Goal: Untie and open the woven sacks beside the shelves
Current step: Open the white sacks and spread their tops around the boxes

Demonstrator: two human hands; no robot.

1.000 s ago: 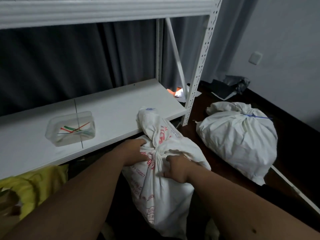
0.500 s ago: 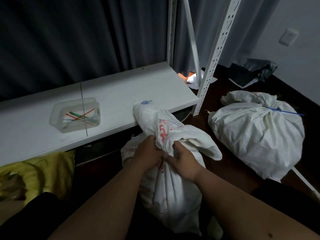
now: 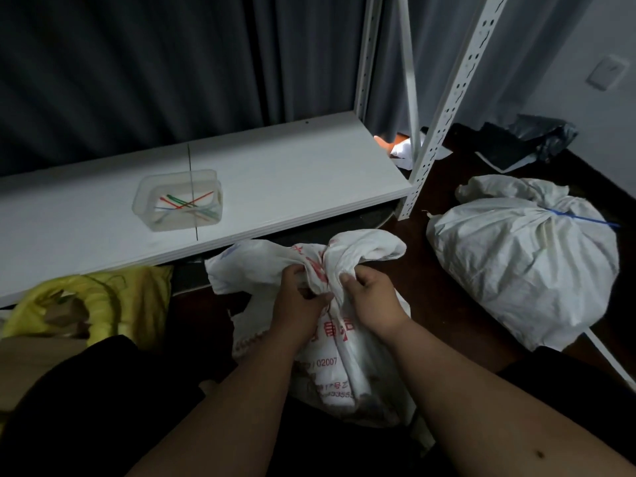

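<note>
Both hands were curled round the gathered neck of the printed woven sack [image 3: 330, 359], which stood on the dark floor just in front of the low white shelf board [image 3: 275, 173]: the left hand [image 3: 298, 297] bunched the cloth from the left, the right hand [image 3: 371, 297] pinched a fold from the right, thumbs nearly meeting. No tie could be made out under the fingers, so whether it was already off could not be told. The step looked best done by holding the neck steady with one hand and drawing the folds apart with the other, not tugging upward, since the sack's loose mouth flopped against the shelf edge. Room lay open to the right, between this sack and the second tied sack [image 3: 523, 263] with its blue cable tie [image 3: 578, 216]; the perforated shelf upright [image 3: 437, 132] and a yellow bag [image 3: 103, 304] hemmed the other sides.
</note>
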